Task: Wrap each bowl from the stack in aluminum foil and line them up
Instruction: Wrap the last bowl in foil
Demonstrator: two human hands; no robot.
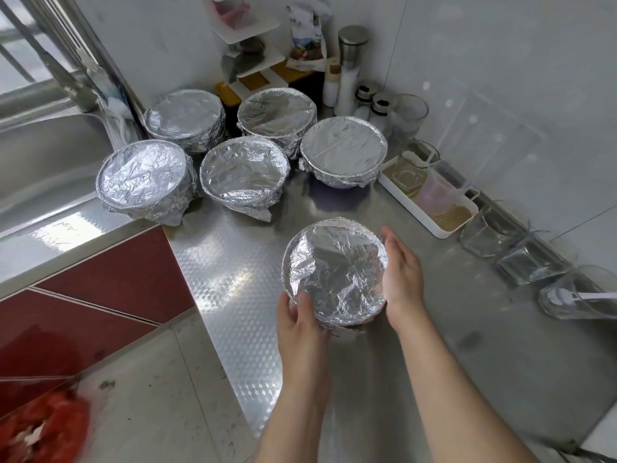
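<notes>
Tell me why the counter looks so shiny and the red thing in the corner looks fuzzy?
Head view: bright light glares off the patterned steel counter near the held foil-wrapped bowl; head view: the red thing at bottom left is blurred, too smeared to identify.

No text, number or brand can be read. The printed pouch (306,30) at the far end of the counter (233,262), toward 12 o'clock, carries a picture and lettering, but these are too blurred to make out.
</notes>
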